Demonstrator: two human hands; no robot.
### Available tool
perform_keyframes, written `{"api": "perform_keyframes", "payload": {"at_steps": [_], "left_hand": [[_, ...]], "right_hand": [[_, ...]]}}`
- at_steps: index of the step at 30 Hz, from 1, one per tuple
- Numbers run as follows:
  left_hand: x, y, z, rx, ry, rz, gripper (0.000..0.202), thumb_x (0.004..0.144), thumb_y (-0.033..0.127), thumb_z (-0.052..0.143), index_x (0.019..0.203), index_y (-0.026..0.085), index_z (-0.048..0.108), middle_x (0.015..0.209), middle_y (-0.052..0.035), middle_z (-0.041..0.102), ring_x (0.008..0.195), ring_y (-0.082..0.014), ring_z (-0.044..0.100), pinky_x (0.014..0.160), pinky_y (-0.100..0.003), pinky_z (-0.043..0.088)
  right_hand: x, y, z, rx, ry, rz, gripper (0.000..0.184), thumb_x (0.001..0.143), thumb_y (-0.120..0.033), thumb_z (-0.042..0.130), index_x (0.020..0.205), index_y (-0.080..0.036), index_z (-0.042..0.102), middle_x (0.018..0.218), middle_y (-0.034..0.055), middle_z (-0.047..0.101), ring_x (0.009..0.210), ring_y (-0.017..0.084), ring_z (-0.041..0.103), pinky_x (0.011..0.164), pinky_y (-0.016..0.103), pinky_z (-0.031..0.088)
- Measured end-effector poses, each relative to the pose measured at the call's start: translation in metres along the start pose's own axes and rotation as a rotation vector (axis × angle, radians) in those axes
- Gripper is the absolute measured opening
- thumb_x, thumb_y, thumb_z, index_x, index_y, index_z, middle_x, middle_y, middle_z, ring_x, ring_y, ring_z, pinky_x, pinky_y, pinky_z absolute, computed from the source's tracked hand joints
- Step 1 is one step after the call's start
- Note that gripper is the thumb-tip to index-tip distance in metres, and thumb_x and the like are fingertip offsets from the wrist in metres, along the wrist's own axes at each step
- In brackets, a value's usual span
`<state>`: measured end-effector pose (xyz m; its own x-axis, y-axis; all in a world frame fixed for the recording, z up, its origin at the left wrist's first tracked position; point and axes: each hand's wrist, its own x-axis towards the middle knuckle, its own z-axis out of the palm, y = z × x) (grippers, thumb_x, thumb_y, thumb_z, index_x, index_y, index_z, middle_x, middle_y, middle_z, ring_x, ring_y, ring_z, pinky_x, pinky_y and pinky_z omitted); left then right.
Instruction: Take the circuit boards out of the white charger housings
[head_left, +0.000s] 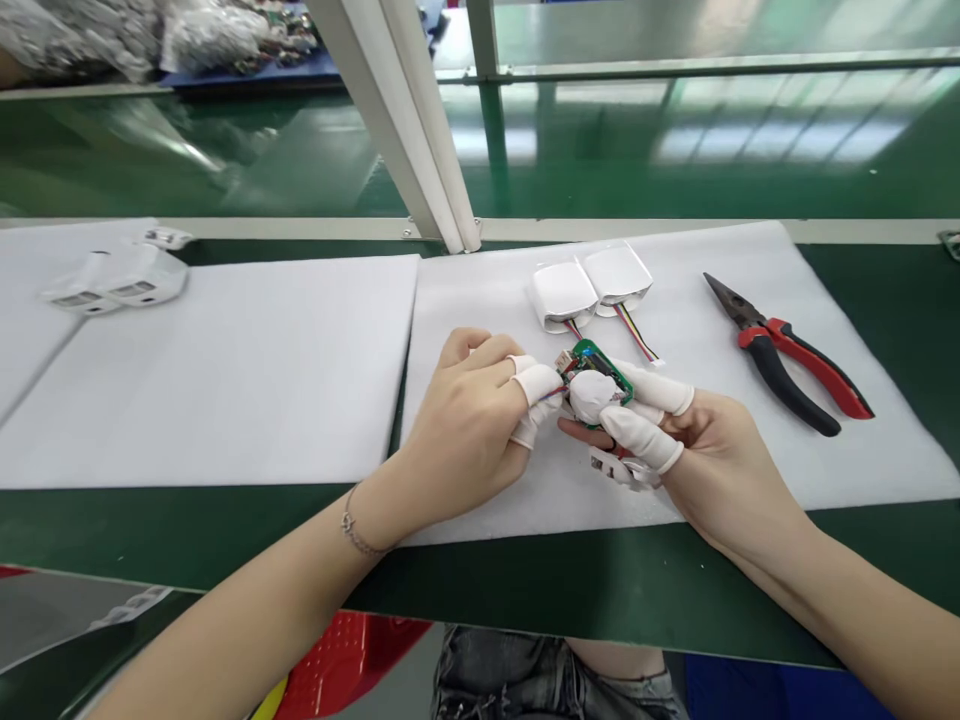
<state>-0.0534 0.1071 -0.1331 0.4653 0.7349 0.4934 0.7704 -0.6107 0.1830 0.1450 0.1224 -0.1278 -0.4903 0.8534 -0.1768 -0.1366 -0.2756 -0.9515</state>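
Holding the green circuit board [602, 364] just above the white foam sheet [480, 310], right hand [712, 450] gripping it underneath, left hand [469, 430] pinching at its edge. Seemingly working mid-way: leaving two white battery packs [589, 285] and pliers [787, 360] lying untouched beyond.

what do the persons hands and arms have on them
Both forearms are bare, with no sleeves. The left hand and the right hand each wear white finger cots on several fingertips, leaving the other fingers uncovered. A thin chain bracelet circles the left wrist. No gloves, rings or watch show.
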Motion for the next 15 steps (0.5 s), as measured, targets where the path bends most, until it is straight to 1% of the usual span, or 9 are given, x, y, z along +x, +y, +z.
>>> {"api": "perform_keyframes", "payload": {"at_steps": [3,7,11,15], "left_hand": [[-0.001,0.002,0.001,0.002,0.02,-0.017,0.014,0.086,0.008,0.046,0.085,0.017,0.056,0.072,-0.0033,0.062,0.076,-0.0215,0.057,0.079,-0.039,0.038],[-0.004,0.006,0.001,0.062,0.084,-0.017,0.015,0.084,0.006,0.047,0.087,0.02,0.053,0.07,-0.001,0.062,0.076,-0.0206,0.058,0.078,-0.04,0.035],[-0.004,0.008,0.006,0.154,0.116,0.007,0.015,0.081,0.005,0.048,0.083,0.018,0.054,0.064,-0.0008,0.06,0.075,-0.0213,0.058,0.078,-0.04,0.035],[0.001,0.01,0.013,0.258,0.073,0.0,0.016,0.08,0.004,0.048,0.074,0.016,0.056,0.062,-0.0036,0.059,0.072,-0.0224,0.056,0.08,-0.04,0.038]], "right_hand": [[0.001,0.004,0.001,0.079,-0.04,-0.003,0.015,0.089,-0.024,0.073,0.102,-0.032,0.077,0.072,-0.0027,0.066,0.067,0.013,0.062,0.05,0.018,0.039],[0.001,0.005,0.003,0.137,-0.062,-0.01,0.024,0.092,-0.017,0.068,0.104,-0.035,0.077,0.072,-0.0041,0.065,0.058,0.008,0.053,0.049,0.017,0.041],[0.001,0.001,0.004,0.092,-0.054,-0.009,0.029,0.089,-0.012,0.067,0.105,-0.033,0.077,0.065,-0.0045,0.062,0.054,0.007,0.047,0.045,0.014,0.037],[0.007,-0.004,0.006,-0.075,0.001,0.003,0.03,0.088,-0.018,0.067,0.117,-0.023,0.073,0.055,-0.0045,0.056,0.046,0.007,0.039,0.04,0.016,0.033]]}}
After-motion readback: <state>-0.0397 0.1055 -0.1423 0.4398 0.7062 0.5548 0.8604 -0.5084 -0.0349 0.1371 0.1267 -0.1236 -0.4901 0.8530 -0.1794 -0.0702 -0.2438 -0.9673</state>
